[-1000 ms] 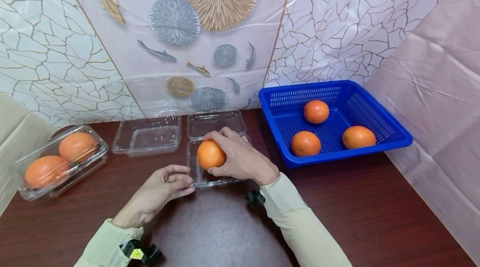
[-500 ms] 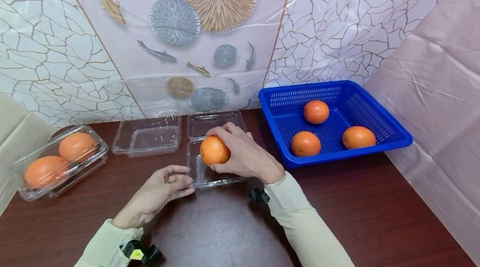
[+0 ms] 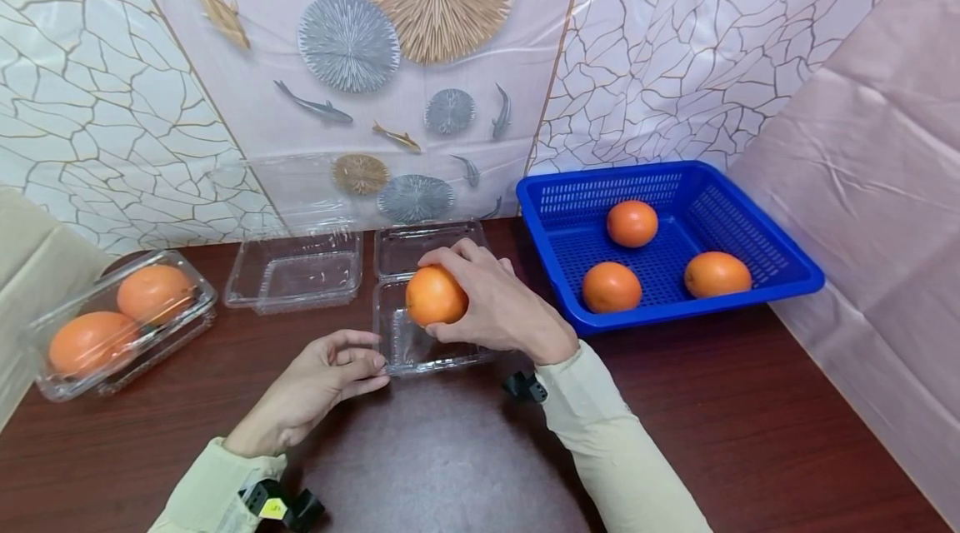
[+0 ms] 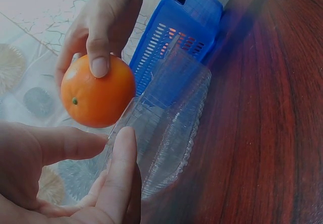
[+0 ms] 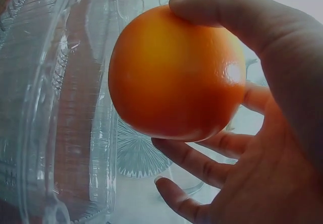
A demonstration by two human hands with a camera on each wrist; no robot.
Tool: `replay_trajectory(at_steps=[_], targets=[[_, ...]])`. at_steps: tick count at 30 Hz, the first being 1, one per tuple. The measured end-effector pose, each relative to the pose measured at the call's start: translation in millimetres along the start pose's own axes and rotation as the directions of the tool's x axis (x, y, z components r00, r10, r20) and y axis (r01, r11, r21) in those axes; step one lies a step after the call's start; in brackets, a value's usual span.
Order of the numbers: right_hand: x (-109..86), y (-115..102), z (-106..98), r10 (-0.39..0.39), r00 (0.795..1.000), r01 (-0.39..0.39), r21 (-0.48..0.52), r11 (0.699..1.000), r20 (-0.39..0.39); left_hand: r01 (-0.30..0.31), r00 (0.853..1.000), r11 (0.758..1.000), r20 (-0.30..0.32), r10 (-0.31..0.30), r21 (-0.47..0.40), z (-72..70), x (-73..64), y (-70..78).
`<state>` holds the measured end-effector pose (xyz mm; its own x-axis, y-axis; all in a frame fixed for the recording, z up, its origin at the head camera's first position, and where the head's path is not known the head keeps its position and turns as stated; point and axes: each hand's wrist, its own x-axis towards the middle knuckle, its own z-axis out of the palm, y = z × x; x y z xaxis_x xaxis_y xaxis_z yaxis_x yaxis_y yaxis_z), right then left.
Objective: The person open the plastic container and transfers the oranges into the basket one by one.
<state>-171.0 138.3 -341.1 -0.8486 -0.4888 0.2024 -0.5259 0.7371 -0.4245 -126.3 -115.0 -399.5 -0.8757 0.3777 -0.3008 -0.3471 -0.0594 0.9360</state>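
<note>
My right hand (image 3: 498, 300) grips an orange (image 3: 436, 296) between thumb and fingers. In the right wrist view the whole near side of the orange (image 5: 176, 77) shows, the thumb on one side and fingertips on the other. Beneath it lies an open clear plastic clamshell box (image 3: 401, 354), its lid folded back; in the left wrist view the orange (image 4: 98, 90) hangs above the box's rim. At the front left corner of that box, my left hand (image 3: 318, 379) pinches the rim with thumb and fingertips. Part of the box is hidden behind the right hand.
A blue basket (image 3: 546, 254) holding 3 oranges stands at the right. Another open clear box (image 3: 300, 266) sits at the back, left of the middle one. A closed clear box (image 3: 112, 329) with two oranges lies far left. Patterned sheeting (image 3: 480, 42) hangs behind the table.
My right hand has drifted slightly right and toward the back, carrying the orange. The left hand and the clear box have stayed in place.
</note>
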Motion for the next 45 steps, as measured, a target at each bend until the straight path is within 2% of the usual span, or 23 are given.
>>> replay_trajectory(at_steps=[7, 17, 26, 45], targets=[[0.3, 0, 0, -0.004, 1.0, 0.005, -0.016, 1.0, 0.02, 0.002, 1.0, 1.0, -0.003, -0.002, -0.002, 0.2, -0.1, 0.2], [-0.9, -1, -6, -0.008, 0.999, 0.007, -0.032, 0.999, -0.031, 0.001, 1.0, 1.0, -0.005, -0.001, 0.003, -0.3, 0.5, -0.4], [-3.5, -1, -14, 0.02, 0.999, -0.021, -0.02, 1.0, -0.043, 0.005, 1.0, 1.0, -0.001, -0.005, 0.002, 1.0, 0.9, -1.6], [-8.6, 1, -29, 0.027, 0.997, -0.029, -0.034, 0.999, -0.073, 0.007, 1.0, 1.0, -0.007, -0.007, 0.003, 1.9, 2.3, -2.9]])
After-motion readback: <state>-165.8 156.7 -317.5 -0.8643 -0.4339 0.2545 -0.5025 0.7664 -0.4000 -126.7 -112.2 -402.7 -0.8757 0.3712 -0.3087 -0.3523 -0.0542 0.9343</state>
